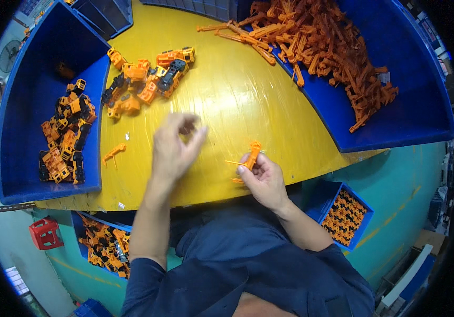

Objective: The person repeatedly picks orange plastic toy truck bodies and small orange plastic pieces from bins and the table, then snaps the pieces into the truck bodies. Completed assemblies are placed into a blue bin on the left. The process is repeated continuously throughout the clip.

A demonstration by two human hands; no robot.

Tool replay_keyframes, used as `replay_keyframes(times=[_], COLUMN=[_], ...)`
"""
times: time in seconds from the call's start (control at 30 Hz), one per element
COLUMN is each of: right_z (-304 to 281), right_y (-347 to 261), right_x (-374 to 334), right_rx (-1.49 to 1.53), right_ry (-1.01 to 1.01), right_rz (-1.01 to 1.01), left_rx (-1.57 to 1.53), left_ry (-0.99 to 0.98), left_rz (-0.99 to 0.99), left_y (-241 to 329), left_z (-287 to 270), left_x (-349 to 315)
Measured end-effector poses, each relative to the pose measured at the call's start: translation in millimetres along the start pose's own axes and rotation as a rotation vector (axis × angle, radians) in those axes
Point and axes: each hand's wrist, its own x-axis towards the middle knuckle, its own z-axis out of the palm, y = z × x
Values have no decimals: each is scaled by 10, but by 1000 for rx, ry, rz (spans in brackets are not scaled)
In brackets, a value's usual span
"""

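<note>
Over the middle of the yellow tabletop [227,95], my left hand [177,145] is raised and slightly blurred. Its thumb stands apart from the curled fingers, and nothing shows between them. To its right, my right hand [266,179] pinches an orange plastic toy arm piece [252,157] between thumb and fingers, with a thin prong sticking out to the left. A similar loose orange piece [114,153] lies near the left bin. Beyond my left hand sits a pile of orange and black toy trucks [145,79].
A blue bin [13,132] at left holds several toy trucks. The blue bin [414,113] at right is heaped with orange arm pieces [327,47], some spilling over its edge. Below the table stand two blue crates [365,224] of trucks and a red stool [46,233].
</note>
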Motion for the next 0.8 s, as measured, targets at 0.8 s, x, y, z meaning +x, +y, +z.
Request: replay_keyframes(times=[0.8], right_z=[-132], right_y=[95], right_x=[27], right_rx=[-311], right_ry=[-6], right_rz=[-134], left_rx=[441], left_ry=[-353], left_rz=[52], left_y=[-376], left_z=[-501], left_x=[1080])
